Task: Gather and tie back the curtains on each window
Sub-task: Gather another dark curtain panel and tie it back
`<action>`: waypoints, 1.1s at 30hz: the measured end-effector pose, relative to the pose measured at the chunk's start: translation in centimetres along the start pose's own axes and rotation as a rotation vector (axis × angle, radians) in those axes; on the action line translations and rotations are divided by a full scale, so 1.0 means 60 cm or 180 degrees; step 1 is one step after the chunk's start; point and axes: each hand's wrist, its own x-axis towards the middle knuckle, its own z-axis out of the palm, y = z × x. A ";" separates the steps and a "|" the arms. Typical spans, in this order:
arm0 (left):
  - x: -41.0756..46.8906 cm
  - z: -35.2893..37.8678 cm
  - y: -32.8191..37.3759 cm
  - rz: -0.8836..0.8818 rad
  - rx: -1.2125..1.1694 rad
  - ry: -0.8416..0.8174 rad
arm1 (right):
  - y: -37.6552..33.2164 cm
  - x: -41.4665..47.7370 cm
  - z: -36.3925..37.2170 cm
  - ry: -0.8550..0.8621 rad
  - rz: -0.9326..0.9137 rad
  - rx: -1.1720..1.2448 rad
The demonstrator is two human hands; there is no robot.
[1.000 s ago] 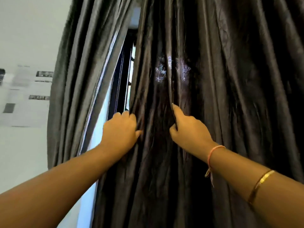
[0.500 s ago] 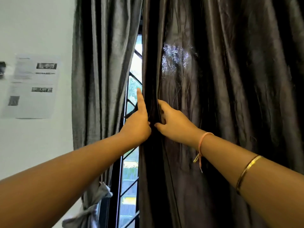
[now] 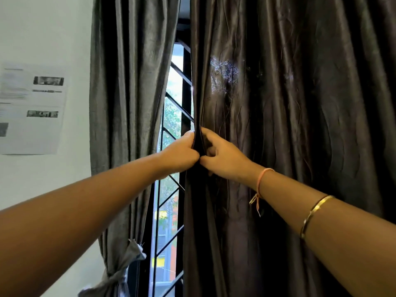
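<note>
both the left hand (image 3: 182, 152) and right hand (image 3: 222, 156) clutch the right curtain (image 3: 278, 125) at its vertical inner edge, its loose bulk hanging to their right.

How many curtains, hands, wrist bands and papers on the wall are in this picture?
Curtains: 2, the tied grey curtain and the dark curtain
Hands: 2, the left hand and the right hand
Wrist bands: 2, the pink thread band and the gold bangle
Papers on the wall: 1, a printed sheet
Total: 7
</note>
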 end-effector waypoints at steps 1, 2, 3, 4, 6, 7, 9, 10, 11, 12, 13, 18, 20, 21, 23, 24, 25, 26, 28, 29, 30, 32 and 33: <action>0.004 -0.002 0.005 0.0012 -0.0189 0.0116 | -0.002 -0.002 -0.001 -0.0005 0.0029 0.0035; 0.008 -0.001 0.011 -0.0001 -0.0359 0.0258 | -0.004 -0.004 -0.002 -0.0013 0.0051 0.0073; 0.012 0.001 0.019 -0.0031 -0.0535 0.0427 | -0.005 -0.006 -0.004 -0.0020 0.0062 0.0090; 0.018 0.005 0.026 -0.0077 -0.0615 0.0637 | -0.006 -0.007 -0.006 -0.0029 0.0063 0.0065; 0.036 0.012 0.039 -0.0144 -0.0323 0.1101 | -0.007 -0.009 -0.014 -0.0058 0.0060 -0.0056; 0.043 0.016 0.043 -0.0147 -0.0160 0.1261 | -0.007 -0.008 -0.018 -0.0104 0.0071 -0.0063; 0.057 0.021 0.052 -0.0141 0.0123 0.1464 | -0.007 -0.009 -0.030 -0.0235 0.0075 -0.0041; 0.064 0.021 0.054 -0.0163 0.0328 0.1539 | -0.008 -0.010 -0.037 -0.0353 0.0074 -0.0013; 0.069 0.020 0.057 -0.0176 0.0564 0.1615 | -0.008 -0.008 -0.045 -0.0507 0.0097 0.0042; 0.072 0.018 0.059 -0.0133 0.0772 0.1683 | -0.009 -0.008 -0.052 -0.0654 0.0111 0.0126; 0.076 0.017 0.063 -0.0018 0.0942 0.1739 | -0.009 -0.006 -0.059 -0.0713 0.0091 0.0127; 0.092 0.006 0.078 0.0019 0.1553 0.1709 | 0.004 0.017 -0.131 0.0934 -0.0312 -0.2502; 0.099 0.002 0.081 -0.0039 0.1700 0.1811 | 0.010 0.025 -0.161 0.1706 -0.0124 -0.2878; 0.101 0.000 0.082 -0.0011 0.1718 0.1871 | 0.014 0.032 -0.172 0.1937 0.0042 -0.2812; 0.100 -0.003 0.087 0.0098 0.1700 0.1986 | 0.021 0.042 -0.185 0.2095 0.0474 -0.2517; 0.100 -0.003 0.090 0.0139 0.1723 0.2027 | 0.025 0.048 -0.189 0.2116 0.0668 -0.2329; 0.100 -0.003 0.091 0.0167 0.1772 0.2056 | 0.029 0.053 -0.192 0.2144 0.0805 -0.2105; 0.100 -0.003 0.093 0.0202 0.1818 0.2080 | 0.033 0.057 -0.195 0.2175 0.0877 -0.1821; 0.100 -0.001 0.094 0.0294 0.1857 0.2145 | 0.038 0.069 -0.199 0.2239 0.0802 -0.1215; 0.100 0.000 0.094 0.0355 0.1849 0.2182 | 0.038 0.076 -0.197 0.2233 0.0680 -0.1034; 0.100 0.000 0.094 0.0417 0.1820 0.2207 | 0.036 0.083 -0.192 0.2208 0.0546 -0.0971; 0.100 0.002 0.094 0.0530 0.1732 0.2200 | 0.027 0.096 -0.174 0.2113 0.0317 -0.0947; 0.100 0.003 0.094 0.0588 0.1707 0.2205 | 0.021 0.102 -0.163 0.2060 0.0222 -0.0858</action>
